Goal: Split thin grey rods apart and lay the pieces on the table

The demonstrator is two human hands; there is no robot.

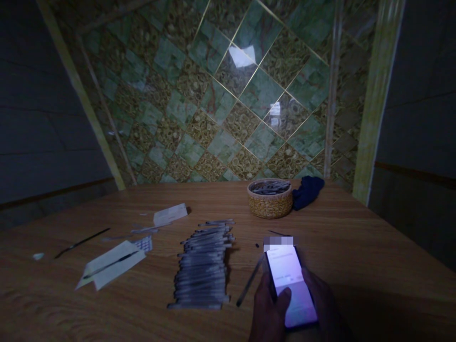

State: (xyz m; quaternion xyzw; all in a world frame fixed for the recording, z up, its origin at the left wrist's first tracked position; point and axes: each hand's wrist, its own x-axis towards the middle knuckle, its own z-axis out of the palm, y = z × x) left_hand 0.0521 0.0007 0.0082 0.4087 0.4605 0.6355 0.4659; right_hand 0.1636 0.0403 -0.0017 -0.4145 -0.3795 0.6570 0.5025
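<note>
On the left of the wooden table (149,313) lies a small white scrap (38,256), then a thin black stick (81,243). Next is a folded white paper (107,275) with a dark pen (124,259) on top, and a checked paper (145,243) touching its far end. A white card (171,214) sits farther back. In the middle, many pens lie side by side in a long row (201,275). Right of them, one loose pen (245,287) lies just beside the left hand (265,311). That hand grips the left side of a lit smartphone (290,275), and its thumb is over the screen, hiding a bit of it. The phone is between both hands, near and right. Far behind it stand a round woven basket (270,205) full of pens and a dark blue cloth (308,191). The right hand (322,299) holds the phone's right side.
</note>
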